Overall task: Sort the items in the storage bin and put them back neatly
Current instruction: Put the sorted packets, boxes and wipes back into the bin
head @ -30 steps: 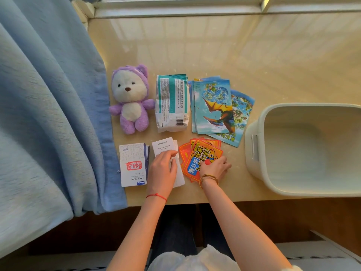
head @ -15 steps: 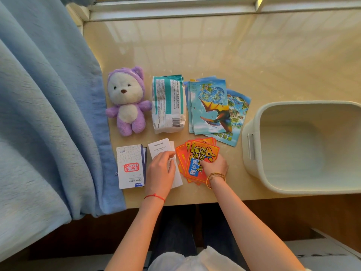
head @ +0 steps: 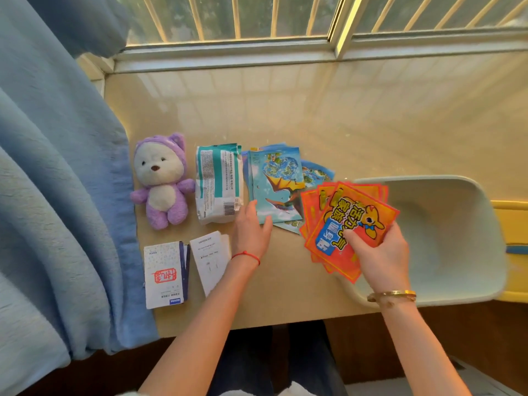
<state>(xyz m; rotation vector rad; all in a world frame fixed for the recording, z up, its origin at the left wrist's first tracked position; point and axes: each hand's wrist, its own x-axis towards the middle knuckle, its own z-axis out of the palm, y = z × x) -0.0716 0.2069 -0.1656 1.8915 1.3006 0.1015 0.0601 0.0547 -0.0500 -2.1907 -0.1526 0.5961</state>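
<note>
A beige desk (head: 314, 124) is sitting under a barred window (head: 257, 18), with a blue curtain (head: 57, 195) hanging over its left edge. The bin (head: 457, 224) is standing at the right, overhanging the near edge. The right hand (head: 380, 252) is clamping its grip on fanned orange packets (head: 343, 224), holding them over the bin's left rim. The left hand (head: 251, 230) is hovering with fingers apart by the blue packets (head: 274, 181). A plush (head: 163, 181), white pack (head: 218, 181), card box (head: 165, 274) and white box (head: 211, 261) are lying left; the far desk is lying open.
</note>
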